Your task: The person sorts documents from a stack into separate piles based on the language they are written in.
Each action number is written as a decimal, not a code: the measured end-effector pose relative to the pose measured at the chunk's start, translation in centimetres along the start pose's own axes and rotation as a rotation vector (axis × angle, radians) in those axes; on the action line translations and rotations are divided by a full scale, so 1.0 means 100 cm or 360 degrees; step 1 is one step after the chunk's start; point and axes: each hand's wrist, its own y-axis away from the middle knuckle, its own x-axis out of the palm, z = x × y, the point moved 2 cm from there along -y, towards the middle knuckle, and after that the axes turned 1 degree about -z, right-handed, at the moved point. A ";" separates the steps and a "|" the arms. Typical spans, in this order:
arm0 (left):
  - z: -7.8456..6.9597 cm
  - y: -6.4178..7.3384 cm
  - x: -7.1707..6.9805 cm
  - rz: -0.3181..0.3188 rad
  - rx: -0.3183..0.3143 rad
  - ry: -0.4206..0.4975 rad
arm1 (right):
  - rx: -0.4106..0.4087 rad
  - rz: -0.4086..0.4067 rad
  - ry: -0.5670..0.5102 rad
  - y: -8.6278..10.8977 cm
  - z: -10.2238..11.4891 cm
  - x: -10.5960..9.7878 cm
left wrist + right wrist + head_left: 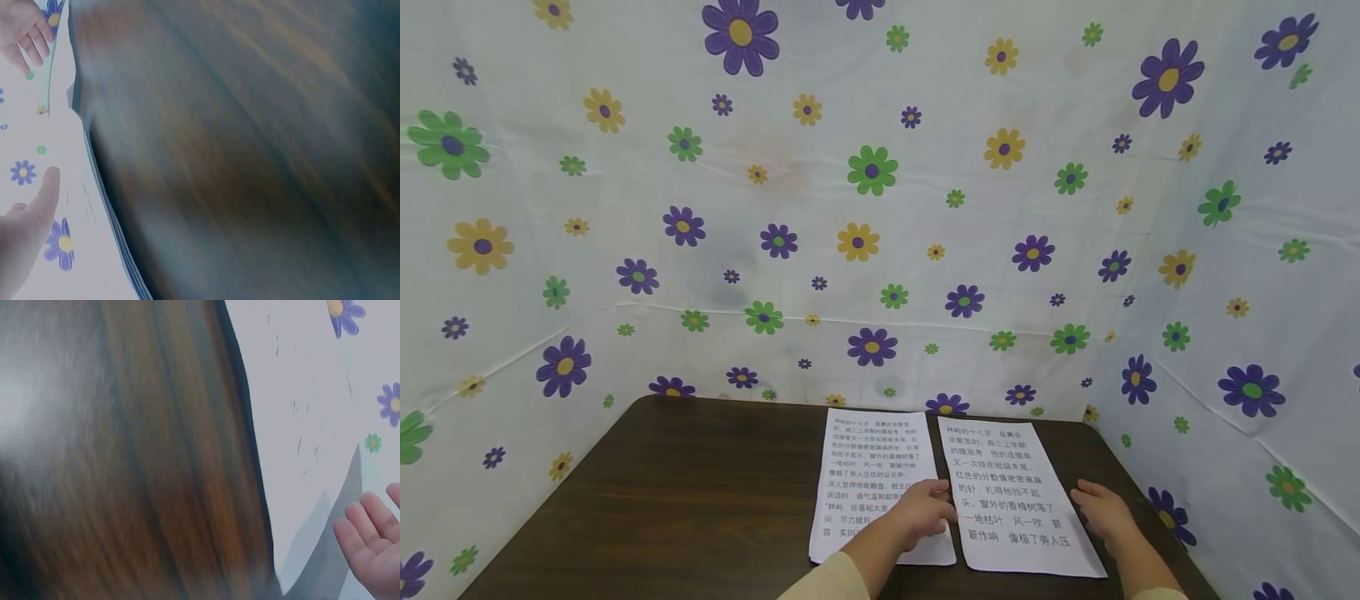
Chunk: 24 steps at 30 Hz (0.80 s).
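Observation:
Two stacks of white paper printed with lines of Chinese characters lie side by side on a dark wooden table. Over the lower right part of the left stack [868, 458] is my left hand [922, 512], its fingers pointing toward the right stack [1003, 492] and hiding some lines of print. My right hand [1101, 508] is beside the right edge of that right stack, fingers loosely extended and nothing in them. In the left wrist view, my left thumb [44, 200] is held out straight. The right wrist view shows the fingers of my right hand [372, 540] relaxed and apart.
The brown wooden table [700, 492] has rounded far corners and stretches out left of the papers. A white cloth [647, 167] with purple, yellow and green flowers hangs behind the table and along both sides.

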 end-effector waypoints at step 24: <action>0.025 0.034 -0.161 -0.0180 -0.0011 0.0281 | -0.0102 0.0421 -0.0408 0.028 0.054 0.090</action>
